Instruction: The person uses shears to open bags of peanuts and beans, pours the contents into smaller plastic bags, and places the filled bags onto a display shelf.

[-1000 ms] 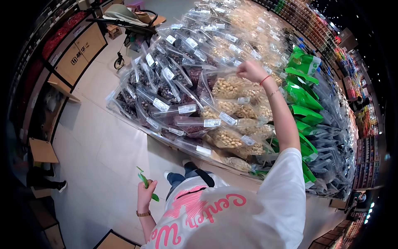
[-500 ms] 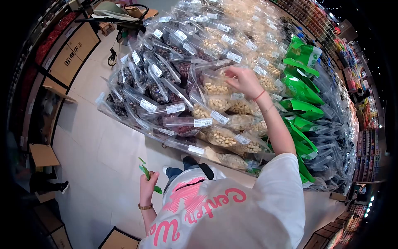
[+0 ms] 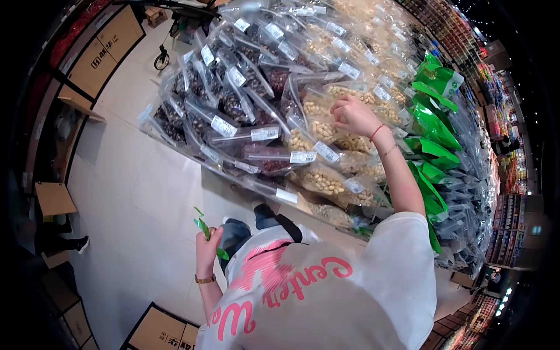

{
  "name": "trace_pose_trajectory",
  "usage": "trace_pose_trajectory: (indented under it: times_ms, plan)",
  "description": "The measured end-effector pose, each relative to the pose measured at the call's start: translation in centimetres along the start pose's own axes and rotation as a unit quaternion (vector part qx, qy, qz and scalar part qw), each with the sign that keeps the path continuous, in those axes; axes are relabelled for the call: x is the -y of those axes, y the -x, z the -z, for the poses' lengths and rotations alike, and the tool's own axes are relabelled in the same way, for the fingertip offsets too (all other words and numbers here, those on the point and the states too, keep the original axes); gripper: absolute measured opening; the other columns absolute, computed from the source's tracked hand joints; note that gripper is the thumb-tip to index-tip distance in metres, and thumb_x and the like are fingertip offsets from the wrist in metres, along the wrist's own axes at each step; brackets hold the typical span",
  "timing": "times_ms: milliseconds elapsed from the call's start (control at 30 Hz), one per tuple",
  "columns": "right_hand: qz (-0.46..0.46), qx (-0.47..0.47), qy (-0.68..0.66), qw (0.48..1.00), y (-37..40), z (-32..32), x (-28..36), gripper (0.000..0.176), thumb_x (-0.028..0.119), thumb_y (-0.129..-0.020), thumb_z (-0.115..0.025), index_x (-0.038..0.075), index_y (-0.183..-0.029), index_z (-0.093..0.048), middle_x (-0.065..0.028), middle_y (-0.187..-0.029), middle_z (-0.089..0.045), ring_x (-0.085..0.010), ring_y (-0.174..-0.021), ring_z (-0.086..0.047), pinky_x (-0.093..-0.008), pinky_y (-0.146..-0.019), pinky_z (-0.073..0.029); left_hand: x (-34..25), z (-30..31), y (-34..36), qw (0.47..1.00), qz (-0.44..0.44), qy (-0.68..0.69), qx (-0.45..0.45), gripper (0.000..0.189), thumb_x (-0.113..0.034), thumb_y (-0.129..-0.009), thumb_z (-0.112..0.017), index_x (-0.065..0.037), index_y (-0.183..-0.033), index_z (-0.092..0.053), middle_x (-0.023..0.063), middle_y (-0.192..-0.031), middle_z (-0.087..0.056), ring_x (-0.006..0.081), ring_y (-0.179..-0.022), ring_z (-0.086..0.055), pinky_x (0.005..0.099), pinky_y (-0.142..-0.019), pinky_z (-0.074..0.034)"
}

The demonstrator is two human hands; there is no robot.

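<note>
My left hand [image 3: 209,248] is closed around a crumpled green strip [image 3: 204,226], whose ends stick out above and below the fist. My right hand [image 3: 352,115] is over the heap, with fingers curled down at a clear bag of pale nuts [image 3: 317,108]. Whether the fingertips grip the plastic is too small to tell. Around it lie more labelled clear bags of pale nuts [image 3: 321,178]. To the left are bags of dark items [image 3: 236,105] and dark red ones [image 3: 268,154].
Green packages [image 3: 434,125] and grey bags stand right of my right arm. Cardboard-coloured cabinets [image 3: 105,52] line the left side, with an open flap [image 3: 55,198]. A person's leg and shoe [image 3: 81,244] show at left. A wheel [image 3: 161,60] stands behind the display. Stocked shelves [image 3: 507,227] are at right.
The view has shifted, so the display appears farther right. My right hand's fingers are more curled and pointed down at the nut bags. My left hand still holds the green strip.
</note>
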State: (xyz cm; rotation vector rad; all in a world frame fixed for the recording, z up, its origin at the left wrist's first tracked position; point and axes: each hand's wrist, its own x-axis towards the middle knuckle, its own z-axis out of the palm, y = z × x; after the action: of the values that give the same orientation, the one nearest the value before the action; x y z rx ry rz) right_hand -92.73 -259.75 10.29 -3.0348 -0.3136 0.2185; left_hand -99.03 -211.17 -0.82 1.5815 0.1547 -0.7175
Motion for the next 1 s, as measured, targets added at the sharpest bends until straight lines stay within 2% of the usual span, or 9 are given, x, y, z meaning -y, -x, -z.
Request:
trace_pose_trajectory:
  times_ms: [167,233,300,400,467,533,633,733,1000]
  plan:
    - [-0.017,-0.084,-0.003,0.996,1.3,3.1,2.8,0.016,0.020,-0.071,-0.070,0.006,-0.073,-0.063,-0.0076,-0.102,-0.061,-0.0272,-0.102,-0.051,-0.0364,-0.089,-0.041,0.4,3.2,-0.3,0.999,0.012,0.032,0.018,0.041,-0.016,-0.086,-0.059,-0.015,-0.055,-0.031,-0.0071,-0.052,-0.032,0.0035,-0.048,-0.026,0.0222,-0.044,-0.020]
    - [-0.074,-0.242,-0.013,0.967,2.0,5.7,6.8,0.015,0.017,-0.074,-0.068,0.005,-0.080,-0.062,-0.0088,-0.101,-0.061,-0.0283,-0.101,-0.052,-0.0372,-0.088,-0.041,0.6,5.6,-1.0,0.999,0.004,0.039,0.031,0.041,-0.016,-0.086,-0.059,-0.015,-0.055,-0.032,-0.0074,-0.053,-0.033,0.0035,-0.048,-0.026,0.0221,-0.044,-0.020]
    - [-0.136,-0.287,-0.036,0.947,2.3,7.5,12.8,0.012,0.013,-0.077,-0.066,0.003,-0.082,-0.061,-0.0094,-0.099,-0.061,-0.0284,-0.099,-0.053,-0.0358,-0.086,-0.041,0.2,8.9,-1.6,0.998,-0.013,0.027,0.047,0.042,-0.012,-0.084,-0.060,-0.013,-0.055,-0.030,-0.0069,-0.053,-0.032,0.0029,-0.050,-0.027,0.0235,-0.045,-0.023]
    - [-0.193,-0.316,-0.190,0.909,-0.1,6.5,22.9,0.009,0.006,-0.079,-0.063,0.001,-0.085,-0.061,-0.0106,-0.087,-0.063,-0.0240,-0.082,-0.059,-0.0316,-0.076,-0.044,-1.4,15.8,-0.5,0.997,-0.038,-0.049,0.034,0.024,-0.020,-0.083,-0.062,0.000,-0.070,-0.058,-0.0047,-0.060,-0.050,0.0045,-0.056,-0.042,0.0244,-0.050,-0.036]
    - [-0.142,-0.256,-0.260,0.920,-3.6,4.7,29.0,0.008,0.003,-0.079,-0.060,-0.002,-0.085,-0.062,-0.0104,-0.082,-0.063,-0.0200,-0.079,-0.060,-0.0299,-0.073,-0.045,-0.5,21.1,0.9,0.996,-0.038,-0.076,0.010,0.025,-0.022,-0.083,-0.061,0.001,-0.090,-0.066,0.0021,-0.067,-0.060,0.0063,-0.063,-0.050,0.0242,-0.057,-0.042]
    - [-0.053,-0.194,-0.342,0.918,-8.3,2.2,34.3,0.008,0.003,-0.080,-0.058,-0.002,-0.084,-0.061,-0.0116,-0.081,-0.063,-0.0205,-0.077,-0.060,-0.0297,-0.071,-0.045,1.1,25.7,2.4,0.985,-0.157,-0.060,-0.022,0.029,-0.025,-0.084,-0.060,0.003,-0.085,-0.064,0.0050,-0.060,-0.054,0.0077,-0.057,-0.047,0.0267,-0.054,-0.041]
    - [0.038,-0.099,-0.352,0.930,-16.5,0.4,42.3,0.010,0.004,-0.080,-0.058,-0.004,-0.084,-0.061,-0.0132,-0.080,-0.063,-0.0219,-0.075,-0.060,-0.0285,-0.070,-0.045,0.9,34.4,5.6,0.988,-0.091,-0.092,-0.080,0.037,-0.029,-0.086,-0.059,0.002,-0.068,-0.055,0.0002,-0.053,-0.039,0.0078,-0.054,-0.036,0.0293,-0.049,-0.034]
    - [0.073,-0.065,-0.381,0.919,-23.4,-1.3,49.9,0.013,0.006,-0.080,-0.059,-0.005,-0.086,-0.061,-0.0126,-0.077,-0.063,-0.0207,-0.072,-0.060,-0.0273,-0.067,-0.045,2.8,42.7,8.5,0.978,-0.093,-0.084,-0.165,0.039,-0.031,-0.086,-0.059,0.001,-0.066,-0.052,-0.0011,-0.052,-0.037,0.0070,-0.053,-0.034,0.0287,-0.047,-0.031]
    - [0.171,-0.013,-0.404,0.898,-40.3,-4.7,69.3,0.013,0.007,-0.081,-0.061,-0.003,-0.087,-0.064,-0.0114,-0.074,-0.066,-0.0167,-0.069,-0.063,-0.0247,-0.059,-0.046,4.7,62.7,9.8,0.969,-0.043,-0.061,-0.237,0.041,-0.035,-0.085,-0.060,0.003,-0.071,-0.057,0.0062,-0.053,-0.044,0.0095,-0.052,-0.038,0.0302,-0.048,-0.036]
